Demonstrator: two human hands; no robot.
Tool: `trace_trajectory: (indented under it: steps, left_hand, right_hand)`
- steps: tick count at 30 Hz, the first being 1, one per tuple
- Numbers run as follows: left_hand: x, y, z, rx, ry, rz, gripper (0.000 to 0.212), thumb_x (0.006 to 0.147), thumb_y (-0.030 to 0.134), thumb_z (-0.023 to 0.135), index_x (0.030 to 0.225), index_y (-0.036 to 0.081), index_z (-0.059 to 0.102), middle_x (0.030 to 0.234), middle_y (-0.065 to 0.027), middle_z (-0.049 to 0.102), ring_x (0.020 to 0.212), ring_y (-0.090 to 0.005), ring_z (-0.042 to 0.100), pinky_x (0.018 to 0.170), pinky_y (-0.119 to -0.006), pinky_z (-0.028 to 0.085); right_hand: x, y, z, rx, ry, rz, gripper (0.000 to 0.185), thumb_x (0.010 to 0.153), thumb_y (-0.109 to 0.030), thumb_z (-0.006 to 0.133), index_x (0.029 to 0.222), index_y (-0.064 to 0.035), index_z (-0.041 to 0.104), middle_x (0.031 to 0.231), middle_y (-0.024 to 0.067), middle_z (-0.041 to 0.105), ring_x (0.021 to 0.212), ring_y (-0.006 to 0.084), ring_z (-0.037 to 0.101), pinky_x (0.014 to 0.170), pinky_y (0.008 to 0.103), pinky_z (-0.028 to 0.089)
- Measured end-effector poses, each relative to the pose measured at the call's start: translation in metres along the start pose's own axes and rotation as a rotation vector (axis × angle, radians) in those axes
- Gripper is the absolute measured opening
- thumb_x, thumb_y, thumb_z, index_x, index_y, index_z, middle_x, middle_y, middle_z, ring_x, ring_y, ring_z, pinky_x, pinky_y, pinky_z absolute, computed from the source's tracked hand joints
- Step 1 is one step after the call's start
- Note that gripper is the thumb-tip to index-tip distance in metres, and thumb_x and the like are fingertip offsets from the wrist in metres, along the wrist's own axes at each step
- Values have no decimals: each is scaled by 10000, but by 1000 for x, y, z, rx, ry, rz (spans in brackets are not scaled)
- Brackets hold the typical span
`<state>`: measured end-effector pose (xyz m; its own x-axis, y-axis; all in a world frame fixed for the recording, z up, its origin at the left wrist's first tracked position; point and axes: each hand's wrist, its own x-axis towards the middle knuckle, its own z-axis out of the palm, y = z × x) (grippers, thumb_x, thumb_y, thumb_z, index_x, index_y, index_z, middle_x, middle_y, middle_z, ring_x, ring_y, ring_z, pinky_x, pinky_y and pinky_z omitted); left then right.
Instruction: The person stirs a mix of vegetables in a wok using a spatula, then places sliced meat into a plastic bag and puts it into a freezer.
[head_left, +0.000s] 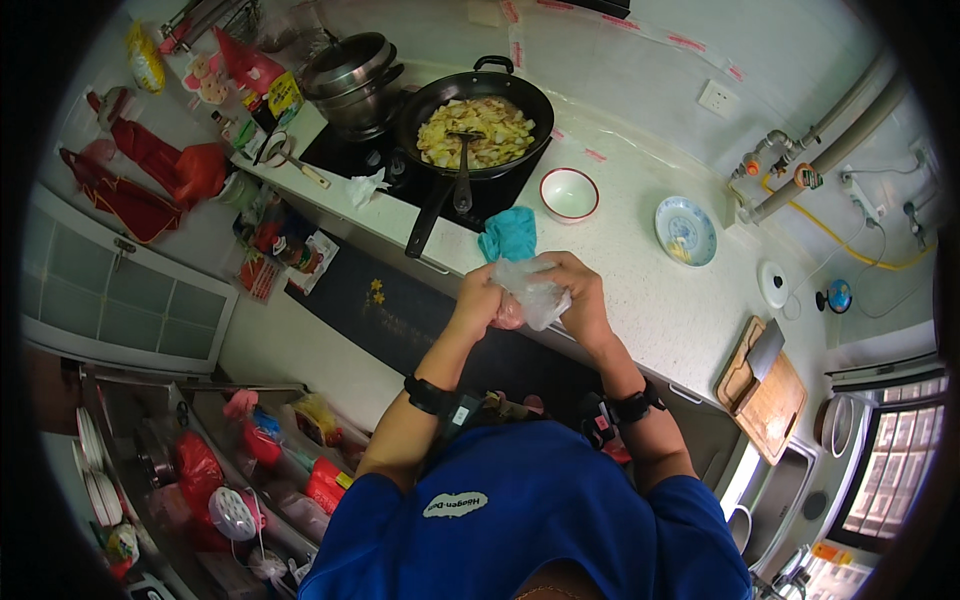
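Before my chest, at the counter's front edge, both hands hold a crumpled clear plastic bag (534, 291) with something pinkish (509, 312) low in it on the left side. My left hand (478, 300) grips the bag's left side, and my right hand (577, 291) has its upper right part between thumb and fingers. Just beyond them lies a teal cloth (508, 234). A black wok (541, 142) sits on the cooktop with chopped cabbage (480, 127) and a metal spatula (463, 169) in it. To its right stands a red-rimmed white bowl (569, 195).
A steamer pot (352, 82) stands left of the wok, whose handle (430, 217) juts over the counter's front edge. Farther right are a blue-patterned plate (685, 231), a white lid (772, 284), and a cleaver (766, 349) on a wooden cutting board (780, 397) near the sink (776, 495).
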<state>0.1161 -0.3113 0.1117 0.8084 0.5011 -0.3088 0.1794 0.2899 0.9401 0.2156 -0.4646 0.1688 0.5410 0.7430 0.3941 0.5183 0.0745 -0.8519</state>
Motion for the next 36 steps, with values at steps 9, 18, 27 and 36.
trace_trajectory:
  steps: [9, 18, 27, 36]
  left_hand:
    - [-36, 35, -9, -704, -450, -317, 220, 868, 72, 527, 1048, -45, 573, 927, -114, 640, 786, -208, 639, 697, -308, 532]
    - [-58, 26, -22, -444, -25, -95, 271, 860, 120, 623, 1091, -15, 577, 971, -70, 631, 836, -153, 622, 748, -287, 517]
    - [-104, 38, -41, -553, 31, 123, 446, 823, 43, 641, 1240, 18, 485, 1101, -99, 583, 970, -167, 589, 850, -295, 491]
    - [-117, 4, -98, -1193, 392, 77, 186, 844, 137, 551, 990, 25, 579, 913, -81, 633, 867, -222, 620, 804, -402, 519]
  right_hand:
    - [2, 15, -19, -383, -70, -598, 288, 680, -16, 620, 964, -45, 662, 1098, 125, 572, 953, 296, 562, 788, 348, 504]
    - [7, 8, 14, 356, -311, -67, 527, 704, -1, 616, 1224, -68, 560, 1297, 169, 497, 1185, 296, 483, 997, 344, 385]
    - [9, 21, 55, 561, -365, -32, 412, 721, 96, 579, 1112, -15, 640, 1257, 140, 553, 1133, 232, 541, 935, 301, 428]
    - [14, 30, 51, 1048, -210, 380, 137, 855, 17, 537, 971, -2, 607, 759, 41, 589, 681, 118, 524, 694, 234, 438]
